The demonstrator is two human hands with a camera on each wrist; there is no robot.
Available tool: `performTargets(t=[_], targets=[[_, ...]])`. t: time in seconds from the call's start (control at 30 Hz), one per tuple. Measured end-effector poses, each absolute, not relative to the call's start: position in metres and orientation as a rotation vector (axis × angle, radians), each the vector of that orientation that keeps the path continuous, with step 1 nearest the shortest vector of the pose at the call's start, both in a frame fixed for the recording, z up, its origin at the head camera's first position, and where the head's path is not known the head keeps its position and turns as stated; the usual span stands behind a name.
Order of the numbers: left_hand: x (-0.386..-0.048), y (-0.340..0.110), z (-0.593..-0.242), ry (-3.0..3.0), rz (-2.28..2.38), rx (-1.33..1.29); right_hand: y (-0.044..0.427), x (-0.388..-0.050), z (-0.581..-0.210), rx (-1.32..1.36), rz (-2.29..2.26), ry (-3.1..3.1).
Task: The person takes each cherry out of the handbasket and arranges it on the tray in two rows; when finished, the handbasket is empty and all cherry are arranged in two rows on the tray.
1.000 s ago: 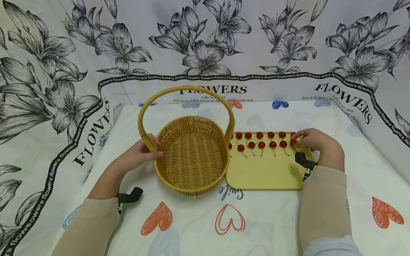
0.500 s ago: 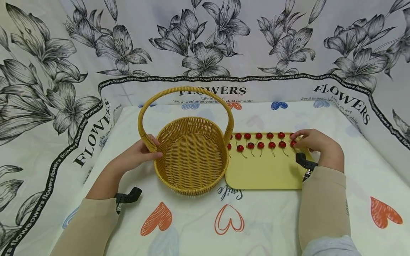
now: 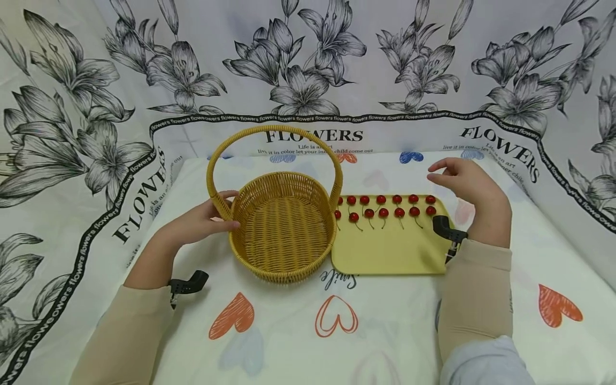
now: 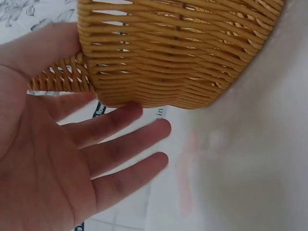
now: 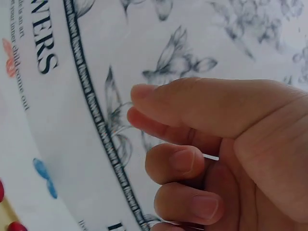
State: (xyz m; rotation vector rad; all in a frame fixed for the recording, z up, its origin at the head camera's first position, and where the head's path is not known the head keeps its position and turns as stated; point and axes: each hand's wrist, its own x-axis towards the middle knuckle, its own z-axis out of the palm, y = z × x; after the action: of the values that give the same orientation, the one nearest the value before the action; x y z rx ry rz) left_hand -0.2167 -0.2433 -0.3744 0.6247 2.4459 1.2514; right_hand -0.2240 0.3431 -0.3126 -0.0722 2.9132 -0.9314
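A round golden wicker basket (image 3: 286, 235) with a tall arched handle stands on the table, its inside bare. My left hand (image 3: 199, 222) holds it at the left foot of the handle, thumb in front and index finger behind; the left wrist view shows the other fingers stretched out under the woven side. On the yellow tray (image 3: 385, 251) right of the basket lie two rows of red cherries (image 3: 399, 212) with stems. My right hand (image 3: 469, 179) hovers above the tray's far right corner, fingers loosely bent. Nothing shows between its thumb and index finger (image 5: 159, 127).
A white cloth with printed hearts (image 3: 337, 315) covers the table. Behind it and at the sides hangs a white fabric (image 3: 375, 96) printed with black flowers and lettering. The tray's left edge meets the basket's right side.
My right hand has left the rightmost cherries and risen up and away from the tray. The left hand stays at the basket handle, and the head view has shifted slightly.
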Motion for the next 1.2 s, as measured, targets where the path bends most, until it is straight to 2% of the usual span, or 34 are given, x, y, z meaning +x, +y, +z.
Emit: performTargets(t=[0.23, 0.87, 1.2], targets=[[-0.226, -0.249, -0.377, 2.464, 1.154, 0.629, 0.326, -0.225, -0.298, -0.149, -1.010, 3.030], [-0.229, -0.265, -0.386, 2.475, 1.175, 0.635, 0.270, -0.250, -0.309, -0.350, -0.922, 2.985], [-0.239, -0.259, -0.384, 2.487, 1.195, 0.585, 0.264, -0.250, -0.303, -0.352, -0.905, 2.994]])
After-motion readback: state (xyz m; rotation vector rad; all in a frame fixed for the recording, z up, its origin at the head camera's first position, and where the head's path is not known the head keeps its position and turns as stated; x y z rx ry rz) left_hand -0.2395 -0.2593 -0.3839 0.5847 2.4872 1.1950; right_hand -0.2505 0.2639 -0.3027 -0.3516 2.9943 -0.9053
